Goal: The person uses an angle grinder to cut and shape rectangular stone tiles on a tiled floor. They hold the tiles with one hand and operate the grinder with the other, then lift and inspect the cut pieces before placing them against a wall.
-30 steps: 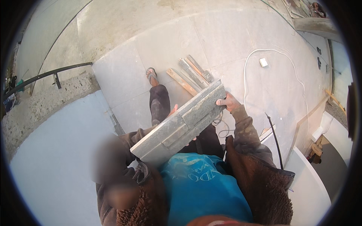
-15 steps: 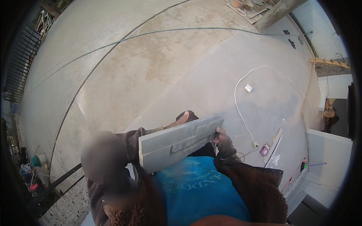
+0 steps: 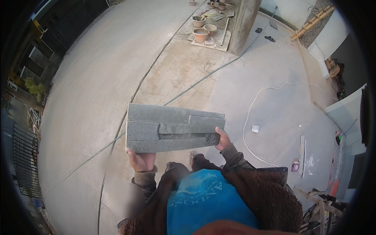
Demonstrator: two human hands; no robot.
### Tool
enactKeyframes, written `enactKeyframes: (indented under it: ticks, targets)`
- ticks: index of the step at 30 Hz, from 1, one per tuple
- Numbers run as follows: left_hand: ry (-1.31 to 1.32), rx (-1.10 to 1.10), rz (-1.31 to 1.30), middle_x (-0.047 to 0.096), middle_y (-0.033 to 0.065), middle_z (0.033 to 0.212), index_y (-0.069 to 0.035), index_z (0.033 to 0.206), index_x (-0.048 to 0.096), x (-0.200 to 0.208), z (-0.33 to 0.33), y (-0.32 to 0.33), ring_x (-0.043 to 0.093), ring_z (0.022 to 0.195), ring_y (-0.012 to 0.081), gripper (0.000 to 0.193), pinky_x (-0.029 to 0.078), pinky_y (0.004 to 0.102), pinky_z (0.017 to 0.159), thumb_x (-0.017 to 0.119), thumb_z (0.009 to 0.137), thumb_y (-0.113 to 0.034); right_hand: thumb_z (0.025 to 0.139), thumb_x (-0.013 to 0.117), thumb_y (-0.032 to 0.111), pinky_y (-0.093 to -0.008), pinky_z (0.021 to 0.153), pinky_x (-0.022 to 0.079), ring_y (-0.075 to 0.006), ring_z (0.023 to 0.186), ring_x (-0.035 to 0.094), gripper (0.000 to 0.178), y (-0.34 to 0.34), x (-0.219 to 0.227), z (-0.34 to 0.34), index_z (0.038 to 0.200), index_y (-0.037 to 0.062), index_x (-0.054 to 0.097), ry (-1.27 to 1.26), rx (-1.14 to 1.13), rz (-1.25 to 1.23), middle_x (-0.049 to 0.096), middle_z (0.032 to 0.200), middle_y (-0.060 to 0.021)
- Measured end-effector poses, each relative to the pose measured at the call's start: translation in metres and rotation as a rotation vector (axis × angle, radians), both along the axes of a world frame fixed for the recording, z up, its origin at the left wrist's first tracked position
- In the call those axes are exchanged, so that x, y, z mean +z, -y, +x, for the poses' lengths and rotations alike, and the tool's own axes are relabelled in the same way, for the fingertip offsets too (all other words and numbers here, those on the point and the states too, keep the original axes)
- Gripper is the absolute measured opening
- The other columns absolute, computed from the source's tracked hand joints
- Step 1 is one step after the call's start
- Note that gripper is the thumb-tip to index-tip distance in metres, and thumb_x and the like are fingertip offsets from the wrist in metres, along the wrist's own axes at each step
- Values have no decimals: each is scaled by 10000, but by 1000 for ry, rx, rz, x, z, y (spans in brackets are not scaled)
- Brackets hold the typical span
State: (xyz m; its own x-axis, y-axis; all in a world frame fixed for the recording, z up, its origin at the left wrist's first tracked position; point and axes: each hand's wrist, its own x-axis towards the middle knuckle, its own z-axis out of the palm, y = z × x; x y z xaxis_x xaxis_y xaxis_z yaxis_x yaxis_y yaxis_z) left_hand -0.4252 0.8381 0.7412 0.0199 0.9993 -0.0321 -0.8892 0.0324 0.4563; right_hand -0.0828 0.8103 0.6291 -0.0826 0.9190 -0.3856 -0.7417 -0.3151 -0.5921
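A grey stone cladding panel, made up of staggered rectangular strips, is held up in front of my body with its ribbed face toward me. My left hand grips its lower left corner, with the thumb on the front face and the other fingers partly hidden. At the right end, my right hand is closed round the edge, its thumb pressed on the face. Both hands hold the panel nearly level, above the concrete floor.
Tubs stand on a board at the far side, beside a concrete pillar. A green hose crosses the floor. To the right lie a white cable, a white socket box and long strips. Scrap wood is at lower right.
The panel has turned from a steep slant to nearly level, its face now toward me. My left hand has moved from behind it to its lower left corner. The view has shifted, showing more tubs.
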Motion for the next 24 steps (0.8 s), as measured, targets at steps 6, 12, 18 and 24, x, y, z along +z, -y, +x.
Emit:
enactKeyframes:
  ticks: [6,12,18,24]
  targets:
    - [-101,163,-143,494,117,1463,-66,1482,405,-53,29,-200,461,1349,309,682,336,519,1147,682,924,-342,943,687,301,-415,967,525,-246,1154,630,526,-208,16,15,1356,17,532,197,35,-15,633,1268,-118]
    - [-197,179,42,498,116,1453,-50,1484,399,-70,62,-449,467,1340,298,649,351,495,1129,633,956,-349,944,691,277,-410,981,515,-237,1175,617,533,-439,-17,18,1376,15,521,-38,70,3,623,1290,-118]
    - [-116,188,-87,492,121,1461,-60,1470,432,-48,137,-690,466,1335,309,609,378,493,1114,607,983,-381,922,718,356,-380,906,538,-235,1120,640,573,-670,42,39,1351,15,553,311,7,112,630,1272,-130]
    - [-72,284,-151,514,130,1443,-54,1453,452,-103,133,-898,493,1312,326,621,405,542,1101,666,954,-357,868,748,511,-349,804,531,-236,977,689,722,-903,47,137,1304,-35,566,1120,582,180,720,1035,-152]
